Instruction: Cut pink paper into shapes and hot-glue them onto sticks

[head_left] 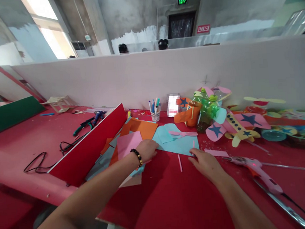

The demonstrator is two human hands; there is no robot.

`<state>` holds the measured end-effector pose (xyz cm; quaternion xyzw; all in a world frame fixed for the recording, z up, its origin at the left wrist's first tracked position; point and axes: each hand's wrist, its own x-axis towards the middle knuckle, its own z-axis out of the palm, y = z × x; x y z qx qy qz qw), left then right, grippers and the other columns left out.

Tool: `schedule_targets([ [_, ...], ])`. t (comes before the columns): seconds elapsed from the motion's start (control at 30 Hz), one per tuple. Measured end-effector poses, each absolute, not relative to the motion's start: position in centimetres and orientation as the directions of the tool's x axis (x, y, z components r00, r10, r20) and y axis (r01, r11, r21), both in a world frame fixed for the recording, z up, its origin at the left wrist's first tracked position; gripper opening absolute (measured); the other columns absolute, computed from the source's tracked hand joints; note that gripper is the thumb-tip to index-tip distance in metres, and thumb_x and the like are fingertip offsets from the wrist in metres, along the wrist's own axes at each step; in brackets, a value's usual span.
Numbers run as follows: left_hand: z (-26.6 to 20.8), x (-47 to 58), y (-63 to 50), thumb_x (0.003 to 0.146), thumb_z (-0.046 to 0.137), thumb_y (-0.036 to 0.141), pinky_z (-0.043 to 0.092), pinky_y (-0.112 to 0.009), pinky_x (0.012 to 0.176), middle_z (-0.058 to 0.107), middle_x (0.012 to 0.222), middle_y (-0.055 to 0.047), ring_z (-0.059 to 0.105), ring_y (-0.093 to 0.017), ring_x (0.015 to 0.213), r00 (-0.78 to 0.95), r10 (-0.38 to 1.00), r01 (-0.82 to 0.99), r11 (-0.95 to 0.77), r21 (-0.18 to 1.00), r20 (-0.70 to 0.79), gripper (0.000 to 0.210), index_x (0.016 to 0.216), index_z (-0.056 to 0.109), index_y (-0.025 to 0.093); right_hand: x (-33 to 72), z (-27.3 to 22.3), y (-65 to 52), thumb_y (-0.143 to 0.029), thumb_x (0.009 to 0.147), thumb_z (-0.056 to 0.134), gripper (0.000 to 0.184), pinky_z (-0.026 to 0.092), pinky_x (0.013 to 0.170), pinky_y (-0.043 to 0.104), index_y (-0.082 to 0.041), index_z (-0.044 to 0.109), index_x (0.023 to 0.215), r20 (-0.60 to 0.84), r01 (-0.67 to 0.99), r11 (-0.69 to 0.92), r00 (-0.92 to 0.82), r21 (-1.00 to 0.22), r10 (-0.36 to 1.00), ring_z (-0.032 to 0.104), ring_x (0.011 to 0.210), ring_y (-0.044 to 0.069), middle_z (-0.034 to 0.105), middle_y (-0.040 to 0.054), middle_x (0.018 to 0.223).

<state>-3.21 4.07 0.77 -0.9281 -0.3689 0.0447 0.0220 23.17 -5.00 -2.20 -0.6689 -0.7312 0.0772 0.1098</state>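
Note:
My left hand [147, 150], a beaded bracelet at its wrist, reaches to the left edge of a light blue sheet [171, 146], its fingers bent down and together. What lies under those fingertips is hidden. At the sheet's lower right corner, my right hand [206, 163] has thumb and forefinger closed around something small and dark that I cannot make out. A thin pink strip [193, 144] shows just above these fingertips. Another narrow pink strip [180, 163] lies between the hands. On the blue sheet rests a pink propeller-shaped cutout [183, 133].
A pink glue gun [256, 169] lies at right, its light on. Behind it are paper-decorated bottle planes [239, 126] and green-capped bottles [207, 109]. A pen cup [155, 116] stands at the back. Orange sheets [143, 127] and a low red divider [91, 152] are at left.

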Motion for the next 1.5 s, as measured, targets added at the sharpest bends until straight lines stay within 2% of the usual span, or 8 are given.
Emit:
schedule_targets([
  [0.13, 0.3, -2.1, 5.7, 0.078, 0.049, 0.005, 0.045, -0.029, 0.065, 0.068, 0.080, -0.012, 0.064, -0.021, 0.076, 0.730, 0.669, 0.656, -0.743, -0.131, -0.137, 0.020, 0.081, 0.067, 0.013, 23.2, -2.4, -5.0, -0.028, 0.087, 0.048, 0.022, 0.040, 0.072, 0.029, -0.019, 0.057, 0.104, 0.057, 0.957, 0.101, -0.088, -0.272, 0.994, 0.062, 0.092, 0.023, 0.066, 0.0082, 0.103],
  [0.3, 0.4, -2.0, 6.1, 0.077, 0.049, 0.002, 0.044, -0.029, 0.063, 0.067, 0.072, -0.012, 0.064, -0.021, 0.071, 0.761, 0.627, 0.602, -0.778, -0.180, -0.165, 0.020, 0.071, 0.065, 0.012, 23.1, -2.3, -5.1, -0.028, 0.086, 0.048, 0.021, 0.039, 0.071, 0.029, -0.019, 0.056, 0.104, 0.046, 0.960, 0.085, -0.076, -0.268, 0.996, 0.061, 0.092, 0.023, 0.066, 0.0086, 0.102],
  [0.53, -0.3, -1.3, 5.5, 0.084, 0.045, 0.010, 0.046, -0.031, 0.067, 0.064, 0.087, -0.014, 0.061, -0.024, 0.087, 0.759, 0.645, 0.616, -0.754, -0.226, -0.084, 0.017, 0.087, 0.062, 0.011, 23.1, -2.3, -5.1, -0.027, 0.085, 0.050, 0.020, 0.038, 0.071, 0.028, -0.020, 0.056, 0.103, 0.048, 0.963, 0.081, -0.071, -0.258, 0.996, 0.061, 0.092, 0.022, 0.066, 0.0083, 0.101],
  [0.7, 0.1, -1.5, 5.3, 0.081, 0.048, 0.011, 0.047, -0.030, 0.065, 0.063, 0.089, -0.011, 0.062, -0.021, 0.079, 0.744, 0.666, 0.641, -0.736, -0.219, -0.059, 0.017, 0.091, 0.061, 0.014, 23.1, -2.2, -5.2, -0.027, 0.085, 0.050, 0.021, 0.038, 0.069, 0.028, -0.020, 0.056, 0.104, 0.051, 0.965, 0.075, -0.064, -0.252, 0.997, 0.061, 0.092, 0.022, 0.066, 0.0076, 0.103],
  [0.93, 0.9, -2.1, 6.0, 0.078, 0.047, 0.003, 0.046, -0.032, 0.063, 0.067, 0.077, -0.014, 0.065, -0.025, 0.077, 0.745, 0.652, 0.618, -0.755, -0.219, -0.142, 0.020, 0.074, 0.065, 0.011, 22.9, -1.7, -5.3, -0.030, 0.086, 0.050, 0.019, 0.036, 0.065, 0.028, -0.022, 0.056, 0.101, 0.017, 0.977, 0.029, -0.026, -0.212, 1.000, 0.062, 0.088, 0.022, 0.067, 0.0063, 0.100],
  [1.03, 0.5, -1.7, 6.2, 0.078, 0.047, 0.002, 0.046, -0.032, 0.063, 0.067, 0.079, -0.016, 0.065, -0.025, 0.078, 0.744, 0.652, 0.619, -0.755, -0.218, -0.146, 0.020, 0.074, 0.065, 0.010, 22.9, -1.7, -5.3, -0.029, 0.086, 0.049, 0.020, 0.036, 0.066, 0.028, -0.022, 0.056, 0.103, 0.017, 0.976, 0.028, -0.025, -0.215, 1.000, 0.061, 0.089, 0.022, 0.067, 0.0066, 0.100],
  [1.23, 0.0, -1.8, 6.2, 0.083, 0.044, 0.006, 0.046, -0.032, 0.067, 0.065, 0.087, -0.015, 0.063, -0.024, 0.084, 0.735, 0.672, 0.643, -0.734, -0.219, -0.097, 0.020, 0.087, 0.063, 0.010, 22.9, -1.7, -5.4, -0.031, 0.086, 0.049, 0.021, 0.036, 0.063, 0.029, -0.022, 0.056, 0.103, 0.015, 0.980, 0.029, -0.027, -0.197, 1.000, 0.062, 0.087, 0.023, 0.067, 0.0070, 0.098],
  [1.5, -0.3, -0.6, 6.4, 0.089, 0.037, 0.017, 0.045, -0.031, 0.064, 0.063, 0.093, -0.012, 0.063, -0.022, 0.076, 0.657, 0.754, 0.741, -0.640, -0.203, 0.019, 0.022, 0.103, 0.054, 0.014, 22.8, -1.8, -5.4, -0.030, 0.085, 0.051, 0.021, 0.038, 0.066, 0.028, -0.022, 0.056, 0.103, 0.019, 0.981, 0.021, -0.017, -0.193, 1.000, 0.062, 0.090, 0.023, 0.067, 0.0069, 0.099],
])
